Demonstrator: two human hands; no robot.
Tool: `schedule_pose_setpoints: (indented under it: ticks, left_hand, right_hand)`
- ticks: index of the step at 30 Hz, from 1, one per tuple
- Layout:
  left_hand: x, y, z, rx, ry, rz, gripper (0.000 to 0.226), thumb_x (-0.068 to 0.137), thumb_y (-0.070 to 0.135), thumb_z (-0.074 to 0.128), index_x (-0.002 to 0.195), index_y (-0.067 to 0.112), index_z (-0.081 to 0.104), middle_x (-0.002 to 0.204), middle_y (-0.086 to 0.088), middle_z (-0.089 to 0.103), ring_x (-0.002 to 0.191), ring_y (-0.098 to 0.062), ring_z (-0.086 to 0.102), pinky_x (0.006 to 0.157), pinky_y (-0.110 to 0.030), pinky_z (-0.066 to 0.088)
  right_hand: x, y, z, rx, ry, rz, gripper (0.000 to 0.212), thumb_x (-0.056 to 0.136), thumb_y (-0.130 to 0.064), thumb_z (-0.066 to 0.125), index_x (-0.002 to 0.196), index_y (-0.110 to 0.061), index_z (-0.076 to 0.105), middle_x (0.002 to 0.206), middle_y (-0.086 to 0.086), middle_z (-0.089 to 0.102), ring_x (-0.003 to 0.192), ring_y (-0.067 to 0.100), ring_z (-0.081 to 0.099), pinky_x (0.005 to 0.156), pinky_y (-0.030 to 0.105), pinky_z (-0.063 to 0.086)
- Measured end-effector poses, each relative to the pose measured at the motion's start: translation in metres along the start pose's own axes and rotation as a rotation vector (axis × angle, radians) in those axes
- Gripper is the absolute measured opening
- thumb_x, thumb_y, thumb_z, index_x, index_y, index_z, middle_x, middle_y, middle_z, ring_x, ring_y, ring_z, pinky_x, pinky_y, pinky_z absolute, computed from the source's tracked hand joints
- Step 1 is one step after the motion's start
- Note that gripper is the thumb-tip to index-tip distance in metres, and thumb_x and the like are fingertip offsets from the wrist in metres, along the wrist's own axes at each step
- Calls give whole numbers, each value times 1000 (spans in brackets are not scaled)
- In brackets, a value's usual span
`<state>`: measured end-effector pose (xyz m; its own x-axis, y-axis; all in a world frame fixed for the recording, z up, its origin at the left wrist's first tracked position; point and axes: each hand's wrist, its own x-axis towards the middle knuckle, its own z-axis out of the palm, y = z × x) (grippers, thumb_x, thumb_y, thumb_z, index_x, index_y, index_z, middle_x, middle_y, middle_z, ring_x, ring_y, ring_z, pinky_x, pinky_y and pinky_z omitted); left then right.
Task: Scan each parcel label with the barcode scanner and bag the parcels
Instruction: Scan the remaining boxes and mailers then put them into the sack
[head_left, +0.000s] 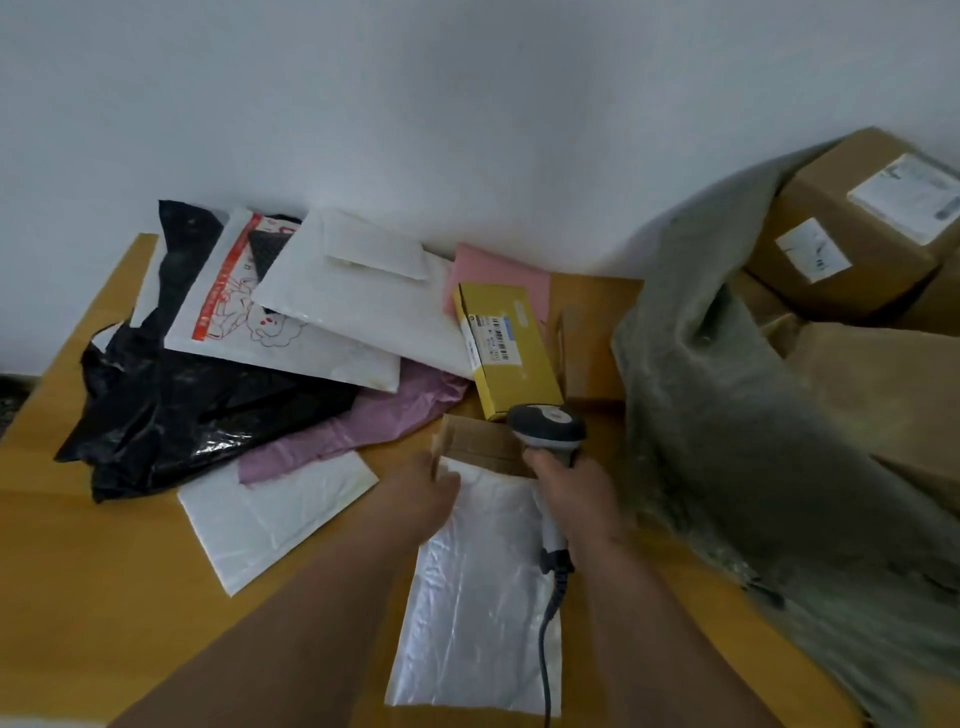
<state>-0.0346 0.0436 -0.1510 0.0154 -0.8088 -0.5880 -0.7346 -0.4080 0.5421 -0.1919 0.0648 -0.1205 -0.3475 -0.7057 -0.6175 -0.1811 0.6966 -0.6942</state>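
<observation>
Barcode scanner (548, 428) in right hand (576, 499), small cardboard parcel (483, 441) at left hand (421, 501).
Right fingers curled round the scanner handle, head aimed away over the yellow box (506, 351) with its barcode label up; coiled cable (548, 623) trails back over a white mailer (478, 597). Left fingers touch the cardboard parcel's near-left edge; grip not clear, blurred. Wooden surface (78, 571) against a white wall (415, 104). Beyond the fingers: white mailers, pink bag (358, 426), black bags (182, 410), all overlapping. Right of the scanner hand: grey-green sack (727, 441) draped over brown cartons (857, 228), crowding that edge. Bare surface near-left.
</observation>
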Motion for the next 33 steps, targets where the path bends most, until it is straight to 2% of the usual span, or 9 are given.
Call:
schedule_pose_setpoints:
  ticks: [3, 7, 10, 15, 20, 24, 28, 31, 33]
  left_hand:
    - [8, 2, 4, -34, -7, -39, 32, 100, 33, 47, 125, 15, 55, 112, -7, 60, 84, -13, 49, 74, -26, 36]
    - [17, 2, 9, -90, 22, -75, 24, 100, 37, 45, 106, 18, 58, 103, -3, 62, 72, -7, 48, 61, -25, 35]
    - [18, 3, 7, -152, 68, -57, 25, 101, 33, 44, 107, 17, 63, 102, -3, 64, 75, -7, 51, 63, -25, 37]
    - [8, 8, -7, -233, 199, -2, 22, 98, 26, 48, 107, 13, 64, 100, -6, 67, 86, -20, 60, 74, -32, 47]
    - [-7, 15, -28, -308, 329, 62, 31, 99, 35, 50, 121, 14, 58, 110, -1, 62, 97, -16, 56, 82, -32, 43]
    - [-23, 28, -48, -448, 387, 116, 31, 99, 39, 49, 117, 16, 57, 100, 4, 59, 95, -15, 55, 82, -31, 42]
    - [-40, 34, -64, -670, 394, 88, 32, 100, 45, 44, 103, 16, 55, 90, 3, 59, 78, -8, 55, 64, -27, 41]
    - [-48, 32, -70, -719, 383, 67, 40, 99, 55, 36, 103, 19, 54, 97, -3, 60, 87, -13, 56, 67, -28, 40]
    - [-53, 32, -73, -774, 364, 62, 44, 98, 60, 34, 103, 21, 54, 99, -5, 60, 91, -16, 59, 66, -26, 42]
  right_hand:
    - [10, 3, 6, 8, -62, 15, 10, 94, -30, 62, 97, -25, 54, 81, -11, 54, 76, 8, 50, 82, 33, 41]
    - [16, 5, 11, 24, -105, 28, 16, 93, -32, 63, 106, -25, 56, 85, -11, 56, 78, 8, 51, 78, 31, 41]
    - [16, 5, 9, 74, -130, -18, 18, 92, -27, 64, 110, -25, 59, 89, -13, 58, 82, 5, 53, 79, 30, 42]
    - [5, -1, 5, 166, -148, -114, 17, 92, -20, 66, 82, -31, 59, 84, -18, 60, 79, -2, 54, 64, 18, 42]
    - [-12, -8, 2, 303, -145, -178, 18, 92, -22, 67, 94, -37, 58, 96, -20, 61, 91, 0, 56, 72, 21, 43]
    - [-24, -22, -3, 425, -100, -241, 28, 92, -25, 67, 114, -38, 56, 108, -23, 59, 107, 9, 56, 98, 34, 42]
    - [-31, -35, -11, 644, -54, -184, 31, 91, -30, 67, 121, -27, 61, 111, -14, 66, 112, 14, 58, 94, 36, 43]
    - [-36, -39, -12, 738, -19, -150, 60, 74, -49, 76, 127, -24, 65, 124, 0, 69, 113, 21, 63, 99, 44, 49]
    - [-40, -40, -10, 735, 18, -174, 56, 76, -47, 75, 126, -24, 65, 124, 2, 68, 112, 22, 63, 100, 45, 48]
